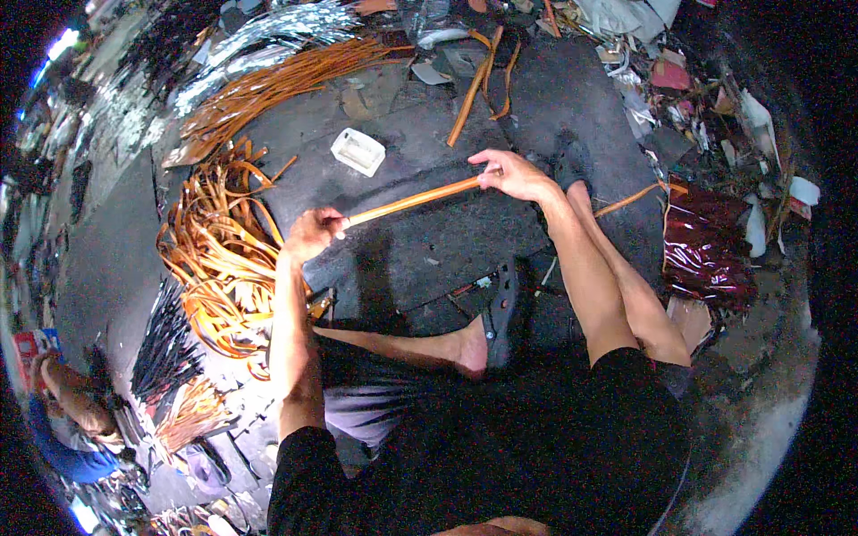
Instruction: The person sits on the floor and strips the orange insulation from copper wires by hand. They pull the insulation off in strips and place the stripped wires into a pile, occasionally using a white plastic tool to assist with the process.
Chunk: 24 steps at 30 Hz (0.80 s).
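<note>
A narrow orange-brown strap, like leather, is stretched nearly straight between my two hands above the dark floor mat. My left hand pinches its left end, fingers closed. At the other end my right hand grips the strap between thumb and fingers, with the index finger partly extended. Just left of my left hand lies a tangled heap of similar glossy straps. A small white rectangular tray rests beyond the held strap. Farther off, a few loose straps lie on the mat.
Bundles of thin brown strips and black strips lie to the left. At right is a glossy dark red sheet beside scattered scraps. My sandalled foot rests nearby. Another person's arm shows at far left.
</note>
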Each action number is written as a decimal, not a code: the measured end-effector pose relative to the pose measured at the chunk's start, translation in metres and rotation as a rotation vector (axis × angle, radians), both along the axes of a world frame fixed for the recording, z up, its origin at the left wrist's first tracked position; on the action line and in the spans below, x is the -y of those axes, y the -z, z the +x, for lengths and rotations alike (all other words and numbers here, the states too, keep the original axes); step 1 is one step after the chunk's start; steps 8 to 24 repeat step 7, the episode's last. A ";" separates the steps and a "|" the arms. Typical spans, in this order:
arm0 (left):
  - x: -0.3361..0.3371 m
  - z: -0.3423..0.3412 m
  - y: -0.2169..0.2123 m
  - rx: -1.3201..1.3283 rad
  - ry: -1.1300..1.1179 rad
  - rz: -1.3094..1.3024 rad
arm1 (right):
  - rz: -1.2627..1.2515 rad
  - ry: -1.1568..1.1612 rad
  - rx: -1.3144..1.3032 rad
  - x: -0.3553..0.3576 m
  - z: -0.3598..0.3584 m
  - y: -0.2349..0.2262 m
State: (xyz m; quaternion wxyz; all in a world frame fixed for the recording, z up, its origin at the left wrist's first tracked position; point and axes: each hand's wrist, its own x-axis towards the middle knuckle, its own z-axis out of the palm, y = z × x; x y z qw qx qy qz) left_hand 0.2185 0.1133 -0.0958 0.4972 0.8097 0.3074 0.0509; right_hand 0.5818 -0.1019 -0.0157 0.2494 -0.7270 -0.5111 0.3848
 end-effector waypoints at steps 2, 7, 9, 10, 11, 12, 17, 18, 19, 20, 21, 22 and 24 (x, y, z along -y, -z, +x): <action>0.012 0.034 -0.007 -0.070 -0.055 -0.181 | 0.031 0.172 0.124 0.008 0.019 0.021; 0.036 0.049 0.028 -0.112 -0.071 -0.061 | 0.025 0.336 0.916 -0.010 -0.009 0.051; 0.036 0.049 0.028 -0.112 -0.071 -0.061 | 0.025 0.336 0.916 -0.010 -0.009 0.051; 0.036 0.049 0.028 -0.112 -0.071 -0.061 | 0.025 0.336 0.916 -0.010 -0.009 0.051; 0.036 0.049 0.028 -0.112 -0.071 -0.061 | 0.025 0.336 0.916 -0.010 -0.009 0.051; 0.036 0.049 0.028 -0.112 -0.071 -0.061 | 0.025 0.336 0.916 -0.010 -0.009 0.051; 0.036 0.049 0.028 -0.112 -0.071 -0.061 | 0.025 0.336 0.916 -0.010 -0.009 0.051; 0.036 0.049 0.028 -0.112 -0.071 -0.061 | 0.025 0.336 0.916 -0.010 -0.009 0.051; 0.036 0.049 0.028 -0.112 -0.071 -0.061 | 0.025 0.336 0.916 -0.010 -0.009 0.051; 0.036 0.049 0.028 -0.112 -0.071 -0.061 | 0.025 0.336 0.916 -0.010 -0.009 0.051; 0.036 0.049 0.028 -0.112 -0.071 -0.061 | 0.025 0.336 0.916 -0.010 -0.009 0.051; 0.036 0.049 0.028 -0.112 -0.071 -0.061 | 0.025 0.336 0.916 -0.010 -0.009 0.051; 0.036 0.049 0.028 -0.112 -0.071 -0.061 | 0.025 0.336 0.916 -0.010 -0.009 0.051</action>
